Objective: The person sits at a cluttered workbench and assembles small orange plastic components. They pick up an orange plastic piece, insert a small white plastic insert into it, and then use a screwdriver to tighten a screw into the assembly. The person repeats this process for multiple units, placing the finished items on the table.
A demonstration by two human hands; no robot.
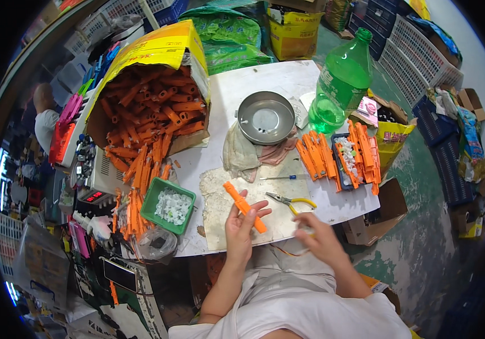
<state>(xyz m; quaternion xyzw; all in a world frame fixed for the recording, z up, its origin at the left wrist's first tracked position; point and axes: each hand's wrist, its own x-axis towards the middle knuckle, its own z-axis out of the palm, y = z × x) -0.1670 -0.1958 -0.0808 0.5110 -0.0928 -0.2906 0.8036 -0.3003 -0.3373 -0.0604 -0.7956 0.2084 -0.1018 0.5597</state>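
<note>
An orange plastic part (245, 208), long and narrow like a toy-gun body, lies slantwise across the palm of my left hand (238, 230). The thumb rests over it, and the other fingers support it from behind. To its right, my right hand (317, 240) is blurred, with its fingers curled near the front edge of the table. Its grip is too smeared to make out. Just beyond that hand are pliers with yellow handles (295, 200), jaws pointing left on a worn board (214, 195). A thin brown wire (288, 252) hangs below, near the table edge.
A yellow sack (157, 48) spills orange parts (152, 107) at left, beside a green tray of small white pieces (173, 207). Further back stand a metal bowl (266, 117) and green bottle (341, 82). A blue-tipped screwdriver (279, 177) and stacked orange parts (316, 155) lie right.
</note>
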